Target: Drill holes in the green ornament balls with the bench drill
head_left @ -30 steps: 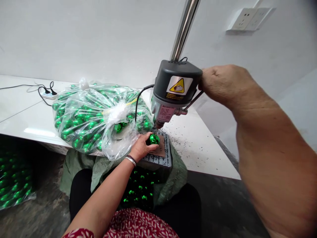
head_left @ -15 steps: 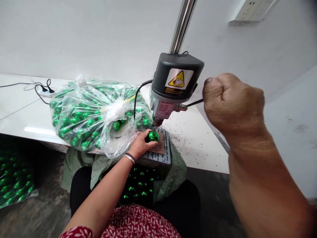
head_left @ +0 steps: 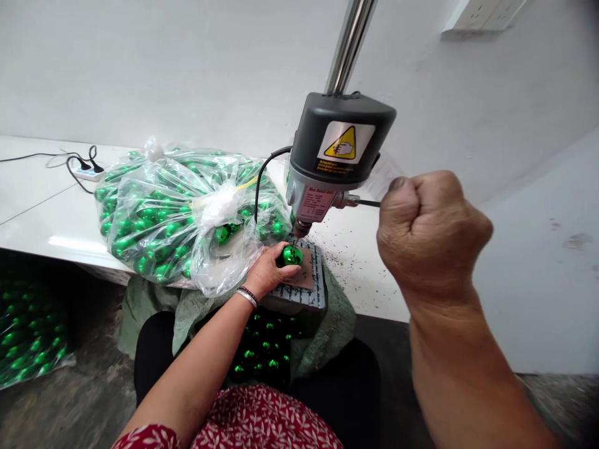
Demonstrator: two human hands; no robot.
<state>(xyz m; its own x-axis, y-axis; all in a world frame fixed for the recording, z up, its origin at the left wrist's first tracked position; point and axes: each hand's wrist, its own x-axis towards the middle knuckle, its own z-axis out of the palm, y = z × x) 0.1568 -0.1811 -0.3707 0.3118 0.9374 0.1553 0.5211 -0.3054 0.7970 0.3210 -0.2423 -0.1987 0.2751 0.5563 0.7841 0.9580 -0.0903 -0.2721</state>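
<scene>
A small bench drill with a dark grey housing stands in the middle on a shiny post. My left hand grips a shiny green ball between thumb and fingers, right under the drill chuck. The ball rests on a brown pad on the drill's grey base. The bit meets the ball's top; whether it has entered, I cannot tell. My right hand is closed in a fist round the end of the drill's feed lever, hiding the grip.
Left of the drill lies a clear plastic bag full of green balls. More balls sit in a green sack below the base. A power strip lies at the back left. Dark shavings litter the white table.
My right hand has moved down and slightly left with the lever. My left hand keeps the ball at the same spot under the chuck. The view has shifted slightly.
</scene>
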